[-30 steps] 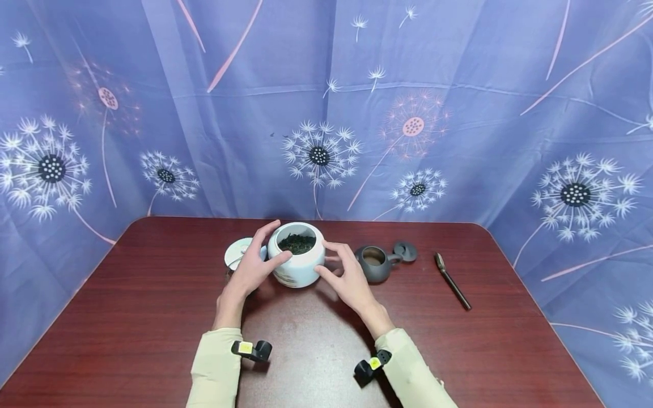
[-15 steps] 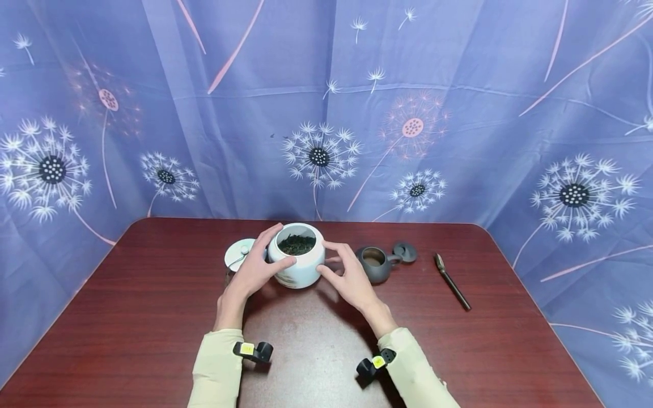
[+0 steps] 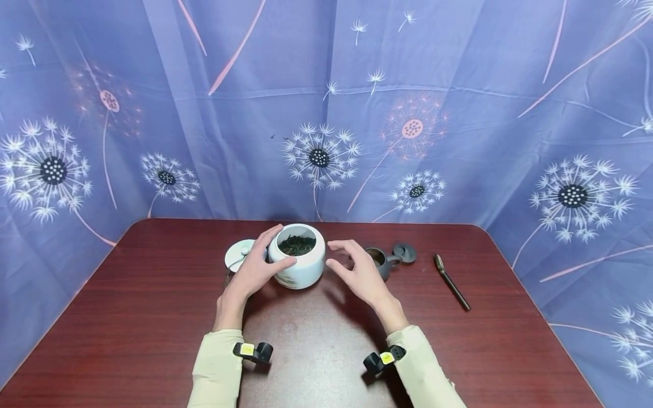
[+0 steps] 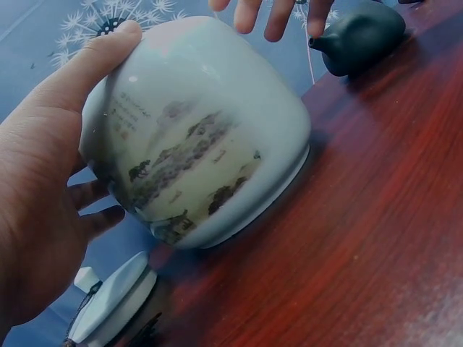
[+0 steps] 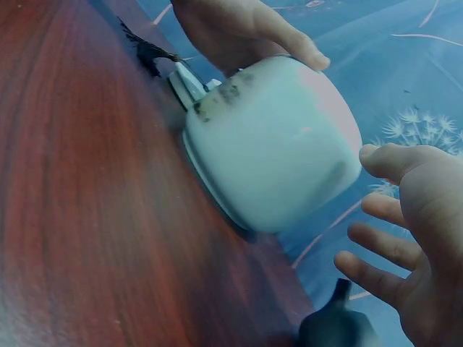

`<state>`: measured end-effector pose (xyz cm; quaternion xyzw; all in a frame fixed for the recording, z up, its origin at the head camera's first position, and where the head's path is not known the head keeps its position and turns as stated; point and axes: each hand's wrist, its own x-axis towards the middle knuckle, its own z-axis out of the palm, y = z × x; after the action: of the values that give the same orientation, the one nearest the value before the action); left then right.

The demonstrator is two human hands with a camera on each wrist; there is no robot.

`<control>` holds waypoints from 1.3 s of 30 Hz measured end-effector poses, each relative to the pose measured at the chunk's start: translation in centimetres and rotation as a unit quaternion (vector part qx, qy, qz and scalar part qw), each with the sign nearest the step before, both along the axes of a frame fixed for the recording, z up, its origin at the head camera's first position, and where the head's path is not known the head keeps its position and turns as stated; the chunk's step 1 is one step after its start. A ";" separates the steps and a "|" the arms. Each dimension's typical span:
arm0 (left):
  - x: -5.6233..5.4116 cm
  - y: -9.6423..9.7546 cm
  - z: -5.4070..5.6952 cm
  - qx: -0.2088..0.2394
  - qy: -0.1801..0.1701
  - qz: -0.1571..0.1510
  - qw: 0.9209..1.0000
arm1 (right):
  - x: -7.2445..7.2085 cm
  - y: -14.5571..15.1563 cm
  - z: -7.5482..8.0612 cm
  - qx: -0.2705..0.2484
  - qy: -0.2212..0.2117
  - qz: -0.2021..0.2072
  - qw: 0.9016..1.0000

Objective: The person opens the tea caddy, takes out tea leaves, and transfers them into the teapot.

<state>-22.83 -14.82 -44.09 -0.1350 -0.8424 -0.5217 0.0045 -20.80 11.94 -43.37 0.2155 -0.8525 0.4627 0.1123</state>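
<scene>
A white ceramic tea jar (image 3: 301, 271) stands lidless on the table, dark tea leaves (image 3: 297, 245) showing inside. In the left wrist view, a painted landscape covers its side. My left hand (image 3: 253, 267) holds the jar from the left, thumb at the front near the rim and fingers round the far side. To its right, my right hand (image 3: 363, 276) is apart from the jar, thumb and fingers spread and holding nothing. The jar's white lid (image 3: 236, 253), with a knob and dark cord, lies behind my left hand. A dark clay teapot (image 3: 381, 266) is partly hidden by my right hand.
The teapot's round lid (image 3: 405, 253) lies just beyond its handle. Further right is a slim dark-handled tool (image 3: 453, 283) with a lighter tip. The reddish-brown table (image 3: 153, 317) ends at a blue dandelion-print curtain (image 3: 245, 141) behind.
My right hand has let go of the jar and drawn off to the right, now overlapping the teapot in the head view. My left hand keeps its hold, and the jar stays about in place.
</scene>
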 end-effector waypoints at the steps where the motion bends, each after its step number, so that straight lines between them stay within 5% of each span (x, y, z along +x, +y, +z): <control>1: 0.0 0.0 0.0 0.000 0.000 0.000 1.000 | 0.0 0.2 0.1 -0.003 0.001 0.000 1.000; 27: 0.0 0.2 0.1 0.018 -0.004 -0.006 1.000 | -0.1 5.8 2.6 0.013 0.001 -0.043 0.999; 39: 0.3 0.0 0.0 0.016 -0.003 -0.007 1.000 | 0.3 9.2 3.3 0.072 0.038 -0.129 0.988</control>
<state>-22.54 -14.86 -44.04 -0.1394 -0.8328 -0.5357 0.0002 -20.52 21.10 -40.11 0.1283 -0.8996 0.3728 0.1877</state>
